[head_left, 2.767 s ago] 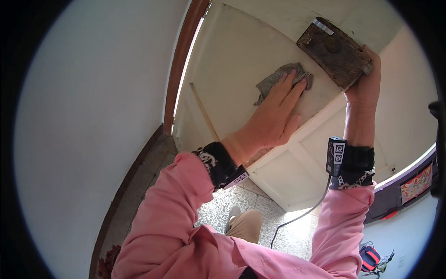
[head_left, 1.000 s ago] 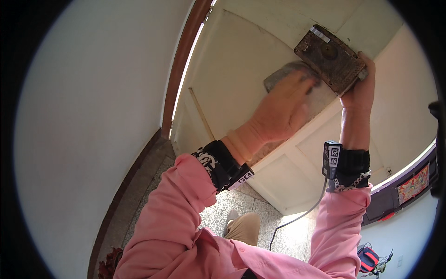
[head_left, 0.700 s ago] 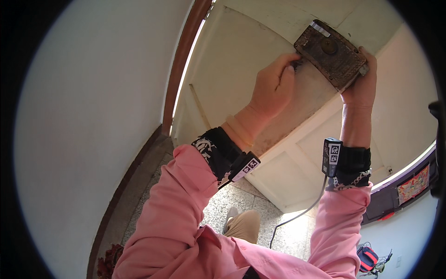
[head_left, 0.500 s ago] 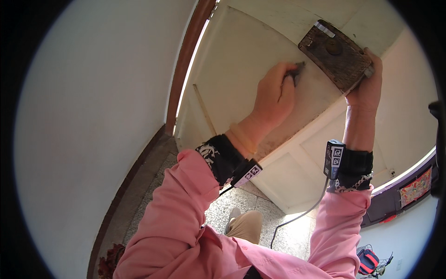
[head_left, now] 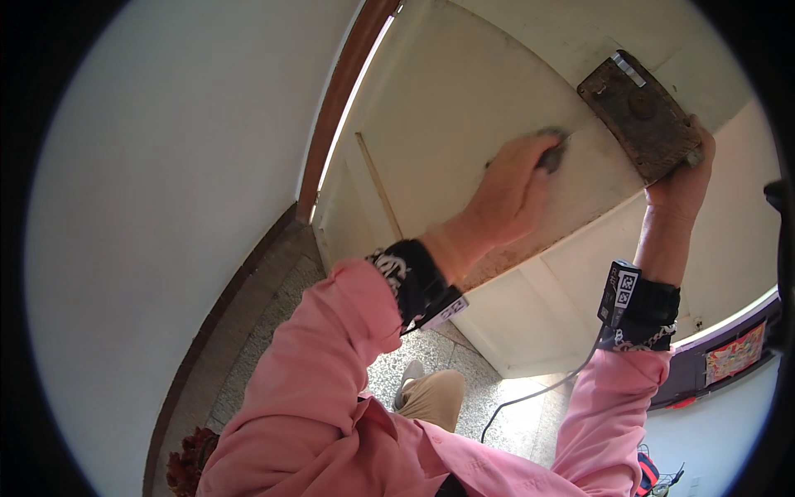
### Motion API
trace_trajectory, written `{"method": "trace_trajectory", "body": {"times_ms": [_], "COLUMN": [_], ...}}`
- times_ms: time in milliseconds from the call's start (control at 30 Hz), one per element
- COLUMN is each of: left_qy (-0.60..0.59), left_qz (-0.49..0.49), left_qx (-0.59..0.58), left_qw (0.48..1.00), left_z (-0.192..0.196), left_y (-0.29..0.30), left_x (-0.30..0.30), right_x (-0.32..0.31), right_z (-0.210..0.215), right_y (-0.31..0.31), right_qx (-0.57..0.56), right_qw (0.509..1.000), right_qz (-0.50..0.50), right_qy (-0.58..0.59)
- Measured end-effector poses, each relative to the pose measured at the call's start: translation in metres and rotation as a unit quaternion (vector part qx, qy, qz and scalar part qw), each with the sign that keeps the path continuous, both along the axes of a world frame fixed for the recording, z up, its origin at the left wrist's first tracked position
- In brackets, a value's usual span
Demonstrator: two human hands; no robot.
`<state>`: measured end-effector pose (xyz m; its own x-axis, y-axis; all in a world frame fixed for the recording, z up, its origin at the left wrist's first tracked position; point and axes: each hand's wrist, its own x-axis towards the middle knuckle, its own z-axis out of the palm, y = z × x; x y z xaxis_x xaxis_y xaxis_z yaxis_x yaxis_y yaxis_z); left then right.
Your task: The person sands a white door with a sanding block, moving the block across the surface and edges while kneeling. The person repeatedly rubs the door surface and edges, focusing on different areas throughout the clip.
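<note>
My left hand (head_left: 513, 190) is closed around a small dark grey wad (head_left: 553, 153), blurred by motion, close to the surface of a cream painted door (head_left: 455, 99). What the wad is made of I cannot make out. Further right, at the door's edge, a worn brown box-shaped door lock (head_left: 639, 116) has a round knob and a shiny strip near its upper corner. My right hand (head_left: 683, 184) grips the lock's right end, its fingers curled over the side and partly hidden behind it. Brown grime marks the door's edge below the lock.
A white wall (head_left: 182, 166) rises on the left, with a brown door frame (head_left: 331, 108) beside the door. Speckled floor (head_left: 269, 356) lies below. A cable (head_left: 538, 392) hangs from my right wrist's device (head_left: 619, 294). A colourful picture (head_left: 734, 354) is at the right.
My left hand has moved right and slightly down with the dark wad. The whole view has shifted a little, so the lock and my right hand appear further right and lower; the right-hand grip stays.
</note>
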<state>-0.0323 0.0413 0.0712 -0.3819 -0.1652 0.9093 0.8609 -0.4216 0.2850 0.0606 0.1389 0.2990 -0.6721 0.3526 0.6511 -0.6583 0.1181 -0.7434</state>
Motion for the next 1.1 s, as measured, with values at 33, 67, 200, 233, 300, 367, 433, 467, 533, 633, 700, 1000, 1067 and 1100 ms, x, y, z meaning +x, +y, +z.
{"method": "trace_trajectory", "body": {"times_ms": [33,67,200,233,300,367,433,467,533,633,700,1000,1067,1100], "left_qy": [0.023,0.019,0.023,0.021,0.012,-0.002,0.031,0.041,0.033,0.023,0.018,0.058,0.081,0.121], "left_qz": [-0.006,-0.008,-0.016,-0.029,-0.044,-0.052,-0.057,-0.05,-0.057,-0.049,-0.05,-0.057,-0.065,-0.02], "left_qx": [0.007,-0.021,-0.096,-0.114,-0.13,-0.125,-0.105,-0.092,-0.111,-0.147,-0.16,-0.08,-0.031,-0.075], "left_qw": [1.0,1.0,0.995,0.993,0.99,0.991,0.992,0.994,0.992,0.988,0.986,0.994,0.994,0.99], "left_z": [0.008,0.01,-0.033,-0.045,-0.047,-0.035,-0.007,-0.002,-0.008,-0.051,-0.067,0.011,0.01,0.008], "left_y": [0.003,0.003,-0.024,-0.035,-0.038,-0.032,-0.015,-0.011,-0.01,-0.033,-0.038,-0.022,-0.032,-0.032], "left_x": [-0.003,-0.004,0.009,0.013,0.014,0.011,-0.005,-0.009,-0.008,-0.002,0.002,-0.007,-0.001,0.005], "right_x": [0.0,0.0,-0.001,-0.002,-0.001,0.0,0.001,0.001,0.0,-0.002,-0.001,-0.007,-0.008,-0.009], "right_z": [0.0,0.0,0.002,0.003,0.004,0.003,0.002,0.002,0.002,0.003,0.003,0.0,0.005,0.006], "right_y": [0.0,-0.001,0.0,0.001,0.003,0.004,0.005,0.006,0.006,0.005,0.004,0.014,0.02,0.024], "right_qx": [-0.006,-0.006,-0.009,-0.001,0.009,0.004,-0.004,-0.011,-0.015,-0.002,0.004,-0.015,-0.023,-0.003], "right_qw": [1.0,1.0,0.999,1.0,1.0,1.0,1.0,1.0,1.0,1.0,1.0,0.999,0.999,1.0], "right_qz": [-0.011,-0.016,-0.034,-0.028,-0.012,-0.014,-0.02,-0.026,-0.023,-0.003,-0.002,-0.016,-0.039,-0.01], "right_qy": [-0.002,-0.002,0.006,0.008,0.008,0.011,0.007,0.002,-0.001,0.006,0.009,0.025,0.014,0.01]}}
